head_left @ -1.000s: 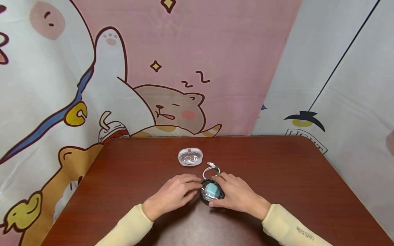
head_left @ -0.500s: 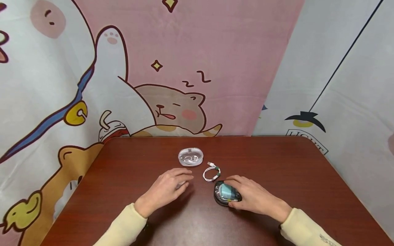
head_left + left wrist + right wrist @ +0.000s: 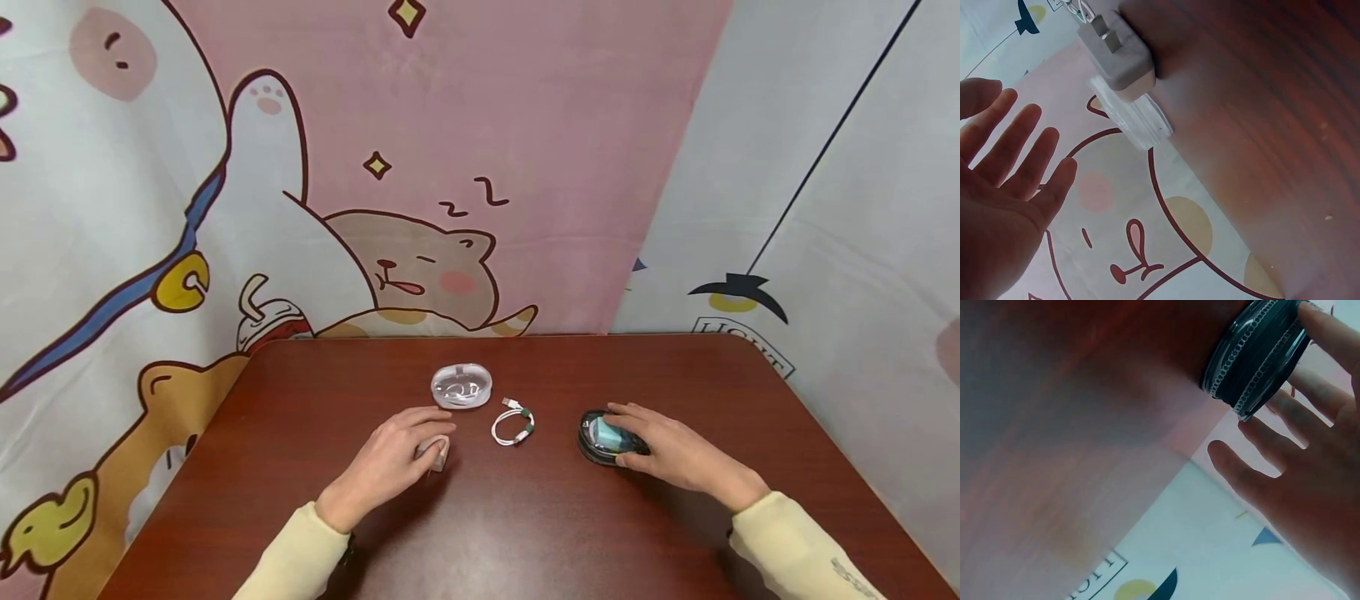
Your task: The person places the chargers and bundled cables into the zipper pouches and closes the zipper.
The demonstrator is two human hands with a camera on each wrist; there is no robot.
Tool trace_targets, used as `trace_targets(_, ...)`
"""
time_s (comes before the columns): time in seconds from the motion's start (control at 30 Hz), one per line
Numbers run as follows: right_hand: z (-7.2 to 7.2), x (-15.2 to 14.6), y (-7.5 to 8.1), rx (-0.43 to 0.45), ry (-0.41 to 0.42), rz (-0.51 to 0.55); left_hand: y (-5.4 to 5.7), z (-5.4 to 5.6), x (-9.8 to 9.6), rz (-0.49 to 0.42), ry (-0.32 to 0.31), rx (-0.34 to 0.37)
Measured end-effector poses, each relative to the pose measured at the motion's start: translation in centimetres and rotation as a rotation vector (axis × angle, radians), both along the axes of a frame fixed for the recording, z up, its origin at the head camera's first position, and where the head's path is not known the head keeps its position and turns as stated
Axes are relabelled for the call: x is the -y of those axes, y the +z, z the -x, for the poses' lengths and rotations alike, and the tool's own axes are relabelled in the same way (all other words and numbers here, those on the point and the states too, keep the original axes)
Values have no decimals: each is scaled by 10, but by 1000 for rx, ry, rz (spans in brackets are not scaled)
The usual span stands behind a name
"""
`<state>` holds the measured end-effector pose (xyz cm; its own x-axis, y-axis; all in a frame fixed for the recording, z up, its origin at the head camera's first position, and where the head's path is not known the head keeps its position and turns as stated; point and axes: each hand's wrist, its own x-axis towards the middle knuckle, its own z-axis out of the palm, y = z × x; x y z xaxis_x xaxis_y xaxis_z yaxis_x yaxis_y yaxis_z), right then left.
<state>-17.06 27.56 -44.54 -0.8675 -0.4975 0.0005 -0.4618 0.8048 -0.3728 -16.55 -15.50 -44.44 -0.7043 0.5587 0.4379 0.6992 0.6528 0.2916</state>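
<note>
In the head view my right hand [image 3: 671, 446] grips a small black zip pouch [image 3: 596, 450] with a clear top, thumb at its near side and fingers at its far side. Something light blue shows inside. The right wrist view shows the pouch [image 3: 1250, 362] edge-on, its zip running round the side. My left hand [image 3: 390, 458] hovers with relaxed fingers beside a white charger plug [image 3: 442, 454], partly hidden behind the thumb. In the left wrist view those fingers are spread, apart from the charger [image 3: 1119, 59], whose two metal prongs show.
A coiled white USB cable [image 3: 496, 427] with a green tie lies between the hands. Behind it stands a clear oval container [image 3: 462, 400]. The brown table [image 3: 510, 525] ends at a cartoon-printed cloth backdrop [image 3: 570, 167].
My right hand has carried the pouch to the right, away from the cable, which now shows whole. My left hand has drawn back leftward, and the charger has come into view beside it.
</note>
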Motion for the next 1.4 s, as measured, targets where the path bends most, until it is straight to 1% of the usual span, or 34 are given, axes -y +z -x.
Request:
trace_targets(0.23, 29, -10, -1, -16, 7, -7, -5, -2, 2, 4, 15, 22)
trace_targets(0.47, 53, -13, -3, 27, -26, 1, -8, -3, 4, -4, 6, 23)
trace_targets(0.6, 63, -15, -4, 25, -20, -13, -9, -3, 4, -11, 7, 28)
trace_targets(0.73, 67, -15, -4, 31, -18, -21, -10, -2, 5, -24, 12, 29)
trace_targets(0.87, 66, -14, -4, 34, -25, -9, -10, -1, 6, -33, 19, 36)
trace_targets(0.97, 60, -12, -3, 10, -30, -2, -9, 0, 7, -31, 20, 42)
trace_targets(1.2, 34, 1, 3, -106, -8, -18, -8, 4, 6, -42, 44, 50)
trace_targets(1.33, 18, 9, 3, -157, 8, -34, -8, 5, 5, -52, 61, 61)
trace_targets(1.4, 10, 13, 2, -169, 16, -39, -9, 5, 4, -58, 64, 65)
